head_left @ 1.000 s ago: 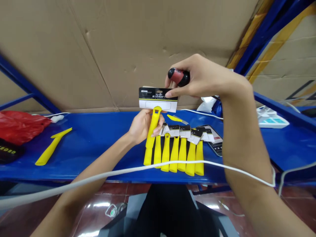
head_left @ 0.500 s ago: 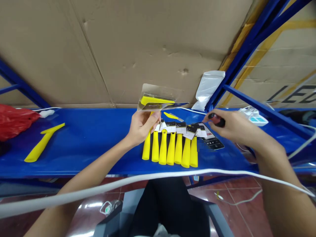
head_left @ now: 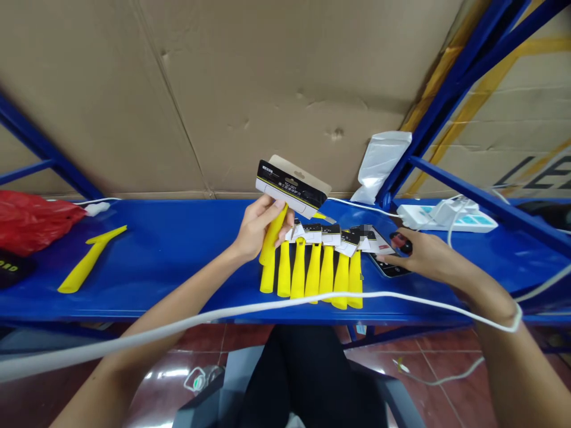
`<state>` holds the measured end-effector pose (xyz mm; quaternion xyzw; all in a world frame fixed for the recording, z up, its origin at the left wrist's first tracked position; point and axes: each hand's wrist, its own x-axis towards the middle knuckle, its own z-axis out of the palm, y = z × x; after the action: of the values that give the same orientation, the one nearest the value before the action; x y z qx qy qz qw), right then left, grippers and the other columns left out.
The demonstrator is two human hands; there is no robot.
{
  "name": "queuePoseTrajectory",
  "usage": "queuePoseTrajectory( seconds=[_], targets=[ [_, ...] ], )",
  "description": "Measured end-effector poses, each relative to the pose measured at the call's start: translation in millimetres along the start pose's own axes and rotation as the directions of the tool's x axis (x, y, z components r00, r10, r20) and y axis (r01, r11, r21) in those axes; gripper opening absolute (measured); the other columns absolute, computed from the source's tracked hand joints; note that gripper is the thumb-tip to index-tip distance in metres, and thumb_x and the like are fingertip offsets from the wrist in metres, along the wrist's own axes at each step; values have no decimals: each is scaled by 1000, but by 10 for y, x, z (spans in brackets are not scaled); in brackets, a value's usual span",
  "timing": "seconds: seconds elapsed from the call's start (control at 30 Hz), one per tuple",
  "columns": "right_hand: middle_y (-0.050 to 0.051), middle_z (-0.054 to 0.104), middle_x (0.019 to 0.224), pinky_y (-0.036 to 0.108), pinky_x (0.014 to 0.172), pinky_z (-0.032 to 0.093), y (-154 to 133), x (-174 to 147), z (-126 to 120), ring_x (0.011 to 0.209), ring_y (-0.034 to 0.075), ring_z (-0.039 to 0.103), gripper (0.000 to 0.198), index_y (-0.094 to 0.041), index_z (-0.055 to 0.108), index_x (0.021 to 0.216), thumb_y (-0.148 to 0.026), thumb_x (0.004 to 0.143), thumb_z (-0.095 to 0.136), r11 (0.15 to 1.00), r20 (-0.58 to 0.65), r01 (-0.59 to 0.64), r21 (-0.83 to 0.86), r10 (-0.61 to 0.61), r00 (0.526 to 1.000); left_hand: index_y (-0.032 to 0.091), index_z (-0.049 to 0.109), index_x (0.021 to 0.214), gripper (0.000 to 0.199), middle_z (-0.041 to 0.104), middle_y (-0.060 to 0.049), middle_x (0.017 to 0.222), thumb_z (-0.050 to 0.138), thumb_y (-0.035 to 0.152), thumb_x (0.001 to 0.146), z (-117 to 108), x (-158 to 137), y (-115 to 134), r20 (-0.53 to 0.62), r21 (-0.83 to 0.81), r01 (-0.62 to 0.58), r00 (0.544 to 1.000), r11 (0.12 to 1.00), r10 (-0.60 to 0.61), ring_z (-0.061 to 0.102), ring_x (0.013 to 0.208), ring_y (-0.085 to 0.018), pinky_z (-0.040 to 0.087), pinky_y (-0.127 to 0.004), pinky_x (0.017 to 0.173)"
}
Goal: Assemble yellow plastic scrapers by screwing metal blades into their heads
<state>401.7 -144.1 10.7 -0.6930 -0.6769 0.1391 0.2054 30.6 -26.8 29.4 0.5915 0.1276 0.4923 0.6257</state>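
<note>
My left hand [head_left: 254,233] is closed around the yellow handle of a scraper [head_left: 273,235], held tilted above the blue shelf. A black-and-white printed card [head_left: 292,185] covers the scraper's head, its print facing me. Below lies a row of several yellow scrapers [head_left: 327,270], side by side, with similar cards at their far ends. My right hand [head_left: 423,252] is closed on a red-and-black tool handle [head_left: 401,244]; the rest of that tool is hidden. It is beside a phone [head_left: 390,268], partly covered by the hand and a card.
Another yellow scraper [head_left: 84,264] lies at the left near a red plastic bag [head_left: 38,220]. A white power strip [head_left: 477,221] sits at the right. A white cable [head_left: 250,303] crosses in front. One white pouch [head_left: 382,163] leans on the cardboard behind.
My left hand has turned the scraper, so the card's printed face shows and the handle points down towards me. My right hand has moved lower and right with the red-and-black tool.
</note>
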Motion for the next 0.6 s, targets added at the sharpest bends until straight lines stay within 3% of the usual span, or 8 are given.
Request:
queuePoseTrajectory(
  seconds=[0.3,0.5,0.6],
  targets=[
    [18,69,83,57,78,34,11,54,0,76,46,62,39,-46,47,79,-63,83,82,1000,12,-22,-22,22,1000,22,67,101,39,73,-3,79,88,55,97,-10,-9,-9,16,-16,21,1000,1000,-20,58,49,-10,43,-22,38],
    [10,71,80,44,71,44,-1,157,-13,69,30,64,40,-29,54,85,-64,92,72,989,-96,-63,-137,50,994,19,67,102,36,76,-4,79,85,50,99,-25,-2,41,26,-37,61,998,997,-60,60,50,-11,44,-21,38],
    [10,75,89,41,70,49,-167,219,76,74,29,69,44,-22,68,105,-65,96,72,993,-127,22,-112,-36,991,17,67,102,38,78,-6,81,84,52,100,-38,3,42,10,-25,152,988,988,-151,65,53,-13,48,-22,42]
  ],
)
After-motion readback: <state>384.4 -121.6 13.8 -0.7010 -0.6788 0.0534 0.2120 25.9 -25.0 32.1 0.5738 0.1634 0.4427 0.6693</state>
